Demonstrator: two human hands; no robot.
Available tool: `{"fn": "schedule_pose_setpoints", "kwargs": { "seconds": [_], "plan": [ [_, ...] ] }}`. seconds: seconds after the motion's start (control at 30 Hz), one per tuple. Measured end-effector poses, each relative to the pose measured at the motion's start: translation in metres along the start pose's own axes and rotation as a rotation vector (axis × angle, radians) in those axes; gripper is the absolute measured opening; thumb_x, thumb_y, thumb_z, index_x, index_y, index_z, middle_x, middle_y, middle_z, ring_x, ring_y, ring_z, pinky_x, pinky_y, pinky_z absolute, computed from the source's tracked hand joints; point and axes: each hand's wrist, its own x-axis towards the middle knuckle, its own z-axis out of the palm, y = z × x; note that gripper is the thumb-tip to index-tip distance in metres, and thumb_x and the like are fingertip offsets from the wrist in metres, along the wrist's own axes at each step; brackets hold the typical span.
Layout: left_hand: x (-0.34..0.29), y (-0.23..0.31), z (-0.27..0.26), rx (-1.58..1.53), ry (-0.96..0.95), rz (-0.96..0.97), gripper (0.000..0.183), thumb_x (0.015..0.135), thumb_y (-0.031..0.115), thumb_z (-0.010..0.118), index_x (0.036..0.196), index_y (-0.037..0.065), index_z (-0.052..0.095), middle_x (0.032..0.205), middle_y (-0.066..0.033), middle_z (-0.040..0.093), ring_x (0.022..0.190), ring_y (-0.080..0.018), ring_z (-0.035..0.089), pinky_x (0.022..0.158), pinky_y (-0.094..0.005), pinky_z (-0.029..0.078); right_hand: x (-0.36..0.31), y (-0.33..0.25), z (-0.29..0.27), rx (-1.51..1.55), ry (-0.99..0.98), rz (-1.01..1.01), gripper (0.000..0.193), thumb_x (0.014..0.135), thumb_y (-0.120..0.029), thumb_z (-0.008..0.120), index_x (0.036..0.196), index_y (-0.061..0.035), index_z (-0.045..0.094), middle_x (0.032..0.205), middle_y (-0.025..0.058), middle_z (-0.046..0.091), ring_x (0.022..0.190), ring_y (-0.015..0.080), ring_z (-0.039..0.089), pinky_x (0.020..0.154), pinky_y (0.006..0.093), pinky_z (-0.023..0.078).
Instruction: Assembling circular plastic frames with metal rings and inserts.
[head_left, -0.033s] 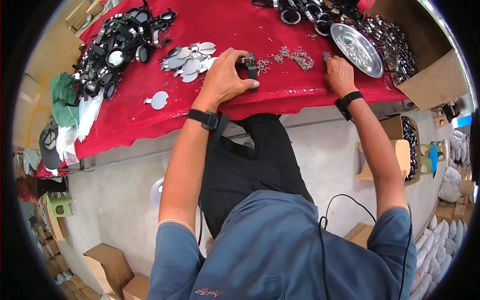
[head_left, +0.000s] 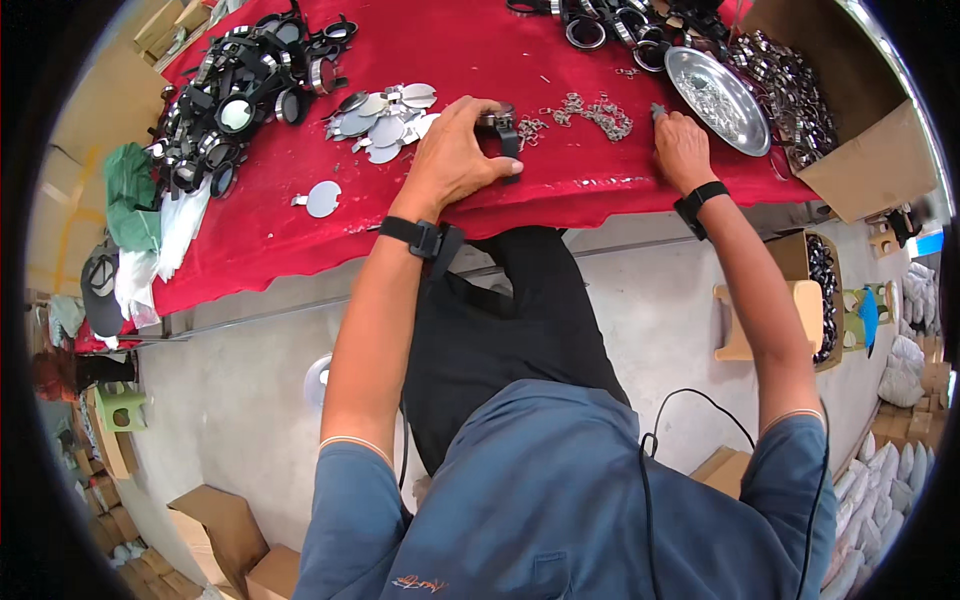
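So a red table (head_left: 450,55) is taking up the top here, and a silver tray (head_left: 752,132) is sitting on its right side. Well left of the tray, the left hand (head_left: 455,155) is making a wide C, thumb and fingers spanning a black band (head_left: 510,152). Just left of the tray, the right hand (head_left: 683,150) is curling in tight, pinching a little grey piece (head_left: 657,109). The fist is hiding most of that, so I can't tell what it is. The thumb is covering some band too. Its long axis is running near-to-far, near end pointing bodyward.
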Motion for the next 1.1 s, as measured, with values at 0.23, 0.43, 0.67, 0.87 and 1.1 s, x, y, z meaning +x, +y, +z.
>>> {"fn": "schedule_pose_setpoints", "kwargs": {
  "seconds": [0.23, 0.43, 0.67, 0.87, 1.1],
  "plan": [
    [-0.006, -0.009, 0.014, 0.075, 0.162, 0.051, 0.082, 0.070, 0.042, 0.099, 0.141, 0.012, 0.071, 0.143, -0.0214, 0.065, 0.132, -0.0392, 0.064, 0.117, -0.0468, 0.050, 0.017, -0.045, -0.024, 0.599, -0.025, 0.250, 0.031, 0.090, -0.023, 0.078, 0.116, -0.0087, 0.083, 0.103, 0.0230, 0.080, 0.098, 0.0422, 0.078, 0.090, 0.0496, 0.062],
    [-0.004, 0.002, 0.028, 0.085, 0.259, 0.008, 0.083, 0.067, 0.040, 0.101, 0.139, 0.010, 0.074, 0.142, -0.0246, 0.064, 0.128, -0.0398, 0.066, 0.112, -0.0470, 0.054, 0.031, -0.162, -0.056, 0.828, -0.056, 0.239, 0.034, 0.087, -0.024, 0.079, 0.115, -0.0062, 0.084, 0.102, 0.0259, 0.080, 0.099, 0.0428, 0.078, 0.093, 0.0477, 0.061],
    [-0.006, -0.004, 0.037, 0.103, 0.322, 0.031, 0.083, 0.066, 0.038, 0.102, 0.138, 0.010, 0.075, 0.144, -0.0291, 0.062, 0.129, -0.0447, 0.065, 0.112, -0.0491, 0.053, 0.044, -0.179, -0.080, 0.905, -0.189, 0.235, 0.038, 0.084, -0.030, 0.076, 0.111, -0.0043, 0.084, 0.094, 0.0264, 0.079, 0.093, 0.0430, 0.079, 0.090, 0.0480, 0.062],
    [0.001, -0.006, 0.052, 0.002, 0.374, 0.115, 0.070, 0.069, 0.026, 0.093, 0.134, 0.009, 0.076, 0.135, -0.0307, 0.066, 0.124, -0.0474, 0.064, 0.106, -0.0528, 0.055, 0.036, -0.196, -0.074, 0.678, 0.028, 0.194, 0.028, 0.081, -0.030, 0.078, 0.083, -0.0014, 0.078, 0.080, 0.0252, 0.076, 0.080, 0.0444, 0.077, 0.077, 0.0540, 0.063],
    [0.006, -0.017, 0.045, 0.063, 0.378, 0.152, 0.061, 0.077, 0.019, 0.089, 0.134, 0.002, 0.076, 0.131, -0.0331, 0.067, 0.117, -0.0484, 0.069, 0.103, -0.0507, 0.055, 0.043, -0.209, -0.059, 0.702, 0.158, 0.082, 0.031, 0.083, -0.028, 0.077, 0.078, 0.0028, 0.073, 0.072, 0.0252, 0.070, 0.068, 0.0440, 0.072, 0.065, 0.0514, 0.059]
  ]
}}
